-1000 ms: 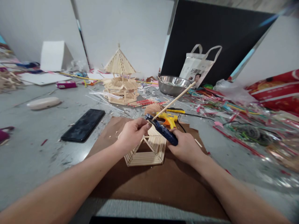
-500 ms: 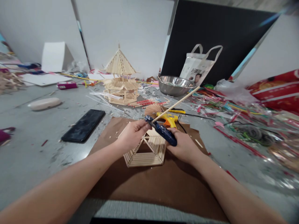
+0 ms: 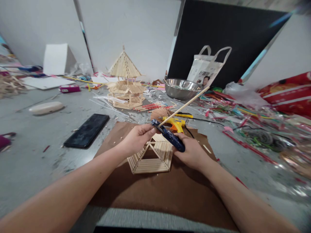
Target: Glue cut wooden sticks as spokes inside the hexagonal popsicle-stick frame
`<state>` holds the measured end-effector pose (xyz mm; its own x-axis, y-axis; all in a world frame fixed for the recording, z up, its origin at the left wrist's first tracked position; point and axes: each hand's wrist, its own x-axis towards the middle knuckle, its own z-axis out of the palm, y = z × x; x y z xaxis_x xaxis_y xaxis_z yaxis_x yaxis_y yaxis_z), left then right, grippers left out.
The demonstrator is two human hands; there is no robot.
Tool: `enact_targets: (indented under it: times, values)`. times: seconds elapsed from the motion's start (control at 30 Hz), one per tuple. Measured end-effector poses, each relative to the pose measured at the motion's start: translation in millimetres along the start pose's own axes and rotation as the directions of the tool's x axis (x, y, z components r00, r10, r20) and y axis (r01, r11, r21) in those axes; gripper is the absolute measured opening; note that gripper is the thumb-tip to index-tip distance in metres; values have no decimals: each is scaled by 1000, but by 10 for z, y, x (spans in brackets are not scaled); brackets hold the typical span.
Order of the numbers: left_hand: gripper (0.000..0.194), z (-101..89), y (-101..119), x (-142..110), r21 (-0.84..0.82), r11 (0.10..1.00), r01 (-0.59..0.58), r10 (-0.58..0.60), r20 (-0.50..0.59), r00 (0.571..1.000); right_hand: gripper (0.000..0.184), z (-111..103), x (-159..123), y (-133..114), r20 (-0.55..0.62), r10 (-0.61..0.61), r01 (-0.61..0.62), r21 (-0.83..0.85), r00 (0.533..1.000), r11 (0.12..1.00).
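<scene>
My left hand (image 3: 141,137) is closed in a pinch round the lower end of a thin pale wooden stick (image 3: 187,104), which slants up to the right. My right hand (image 3: 191,150) wraps round the handles of dark blue cutting pliers (image 3: 171,137). The head of the pliers is at the stick, right beside my left fingertips; whether its jaws bite the wood I cannot tell. Beneath both hands lies a six-sided frame of glued sticks (image 3: 152,166), with an open triangular gap near its middle. My left hand and the pliers cover part of it.
The frame rests on brown paper (image 3: 145,197). A yellow glue gun (image 3: 176,123) lies just beyond, its black cord running right. Farther back stand a stick pagoda (image 3: 125,81) and a steel bowl (image 3: 182,89). A black phone (image 3: 87,131) lies left; scraps (image 3: 255,126) cover the right.
The stick and the head of the pliers have shifted slightly to the right. My left hand has moved a little with them, and both hands keep their holds.
</scene>
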<state>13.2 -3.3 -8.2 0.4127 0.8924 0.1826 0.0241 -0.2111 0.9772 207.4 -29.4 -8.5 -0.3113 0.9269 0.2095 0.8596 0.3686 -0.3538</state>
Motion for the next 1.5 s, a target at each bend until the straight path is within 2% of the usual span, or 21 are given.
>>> enact_targets:
  times: [0.3,0.77,0.97,1.13,1.33,1.5]
  values:
    - [21,-18,34,-9,-31,999,18,-17,34,999,35,-12,-6,-7,24,7,-6,-8,1000,1000]
    - [25,-39,8,2,182,983,-37,36,8,999,30,-43,-23,-37,19,65,-62,-125,998,990]
    - [22,-23,-1,-8,382,917,-114,147,-58,987,29,-61,-30,-78,15,103,-99,-179,995,979]
    - [21,11,-27,-40,475,874,-102,198,-155,968,23,-25,-31,-102,15,115,-110,-185,993,977]
    - [24,18,-58,-26,428,899,-93,167,-139,976,30,46,8,-43,44,99,-95,-93,994,991]
    - [23,14,-37,12,163,983,-89,103,-75,992,34,41,7,3,45,63,-61,-51,997,997]
